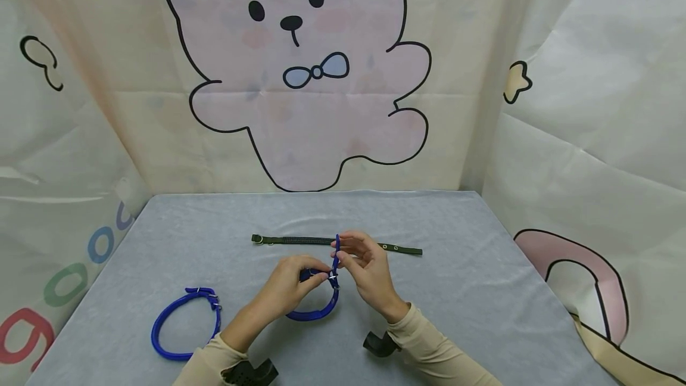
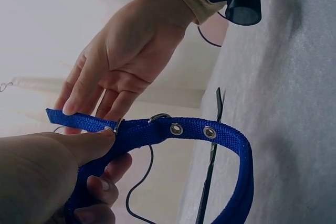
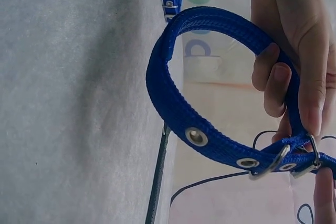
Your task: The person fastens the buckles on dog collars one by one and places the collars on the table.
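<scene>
A blue webbing collar point(image 1: 316, 316) with metal eyelets is held up in a loop above the table. My left hand point(image 1: 286, 285) pinches it beside its metal buckle point(image 3: 316, 153), the thumb lying against the buckle's edge. The strap's free end point(image 2: 79, 120) sticks out past the buckle. My right hand point(image 1: 370, 267) pinches that end between thumb and fingers, as the left wrist view shows. A D-shaped ring point(image 3: 273, 163) sits near the buckle.
Another blue collar point(image 1: 155, 329), buckled into a loop, lies on the grey cloth-covered table point(image 1: 455, 290) at the left. A dark green collar point(image 1: 305, 241) lies stretched out behind my hands. Printed fabric walls point(image 1: 134, 136) enclose the table's back and sides.
</scene>
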Available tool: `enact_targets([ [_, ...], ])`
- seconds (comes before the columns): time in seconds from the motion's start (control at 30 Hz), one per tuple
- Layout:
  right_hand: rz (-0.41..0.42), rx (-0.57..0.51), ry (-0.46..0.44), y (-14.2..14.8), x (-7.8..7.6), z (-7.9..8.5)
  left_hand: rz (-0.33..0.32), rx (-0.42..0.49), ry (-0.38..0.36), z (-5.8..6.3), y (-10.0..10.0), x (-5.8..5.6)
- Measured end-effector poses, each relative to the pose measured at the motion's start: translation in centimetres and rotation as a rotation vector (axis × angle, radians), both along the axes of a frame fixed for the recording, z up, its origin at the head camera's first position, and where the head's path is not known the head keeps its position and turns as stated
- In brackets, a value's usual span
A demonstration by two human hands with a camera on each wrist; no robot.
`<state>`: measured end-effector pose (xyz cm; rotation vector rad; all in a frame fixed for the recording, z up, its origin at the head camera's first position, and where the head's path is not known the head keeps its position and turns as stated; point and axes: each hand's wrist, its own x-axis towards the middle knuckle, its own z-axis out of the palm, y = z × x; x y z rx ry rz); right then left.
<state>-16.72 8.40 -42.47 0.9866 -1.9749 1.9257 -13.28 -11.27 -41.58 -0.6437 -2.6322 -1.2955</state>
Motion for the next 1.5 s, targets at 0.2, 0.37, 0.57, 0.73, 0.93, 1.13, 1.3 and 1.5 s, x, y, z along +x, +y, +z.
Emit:
enact_targets([
  [0.2,0.026,0.045,-0.022,0.1,-0.1,-0.1,0.0,-0.01,0.02,-0.1,0.0,0.0],
  [0.37,0.052,0.098,-0.037,0.2,-0.2,0.0,0.012,-0.008,0.032,-0.1,-0.1,-0.1],
  [0.57,0.041,0.17,-0.056,0.1,0.1,0.2,0.018,-0.006,0.03,-0.1,-0.1,0.0],
  [0.73,0.014,0.213,-0.048,0.1,0.2,0.2,0.049,0.03,-0.008,0.0,0.0,-0.1],
  [0.93,-0.011,0.217,-0.034,0.2,0.2,0.2,0.04,0.117,-0.088,0.2,-0.4,-0.3],
  [1.13,-0.03,0.255,-0.028,0.4,0.1,0.3,0.036,0.128,-0.109,0.1,-1.1,-0.6],
  [1.3,-0.052,0.291,-0.027,0.3,0.1,0.3,0.098,0.127,-0.161,-0.1,-1.3,-0.7],
  [1.5,-0.083,0.3,-0.015,0.3,0.0,0.2,0.149,0.183,-0.191,-0.3,-1.3,-1.1],
])
